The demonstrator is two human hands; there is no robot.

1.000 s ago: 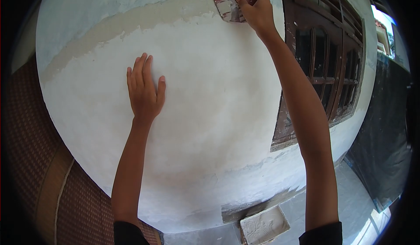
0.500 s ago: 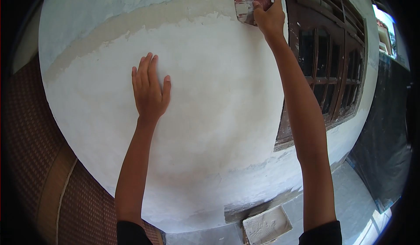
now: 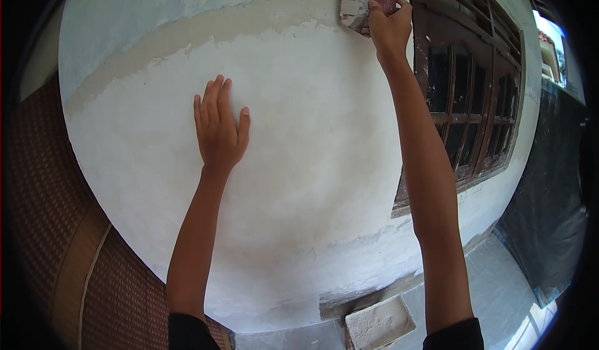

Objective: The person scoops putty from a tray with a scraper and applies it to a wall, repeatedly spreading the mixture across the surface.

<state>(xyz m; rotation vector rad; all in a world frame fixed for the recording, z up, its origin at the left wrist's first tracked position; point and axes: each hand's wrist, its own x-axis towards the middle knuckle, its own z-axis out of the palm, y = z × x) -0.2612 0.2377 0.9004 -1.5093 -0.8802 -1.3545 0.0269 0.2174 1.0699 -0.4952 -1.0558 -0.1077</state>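
Note:
My left hand [image 3: 219,125] lies flat on the white wall [image 3: 299,144], fingers stretched upward and thumb apart, holding nothing. Up near the window frame, my right hand [image 3: 392,28] grips a dark red scraper [image 3: 362,11] smeared with pale putty. The scraper's blade side points left and rests against the wall, at the right end of a beige band [image 3: 249,19] that curves across the upper wall. Above that band the surface is pale blue-green.
A brown wooden window [image 3: 465,94] with dark panes stands right of my right forearm. On the grey floor [image 3: 493,275] below, a tray [image 3: 380,322] holds pale putty. Woven brown panels [image 3: 125,287] line the left side; a dark sheet [image 3: 543,194] hangs at the far right.
My right hand and the scraper have shifted slightly to the right. My left hand appears a little further right in the view, still flat on the wall.

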